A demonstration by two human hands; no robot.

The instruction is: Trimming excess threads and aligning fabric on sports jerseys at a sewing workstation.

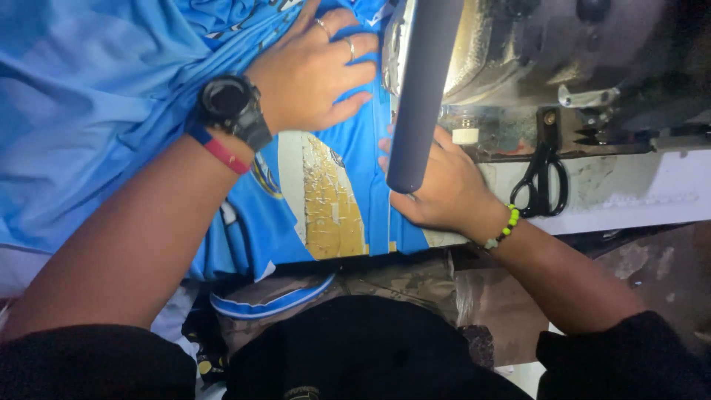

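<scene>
Left hand: my left hand point(315, 70) lies flat, fingers spread, pressing on the blue fabric point(96, 96); it grips nothing.
Right hand: my right hand point(437, 185) rests palm down on the fabric's near edge, fingers partly hidden behind a grey bar point(418, 89), so I cannot tell whether it pinches the cloth.
Fabric: spread over the sewing machine table point(637, 196), bunched at left, hanging toward my lap.
Wrists: black watch point(229, 104) on the left, green bead bracelet point(505, 226) on the right.
Nearby: black scissors point(544, 181) hang just right of my right hand.

No packages, labels, signs or screens visible
</scene>
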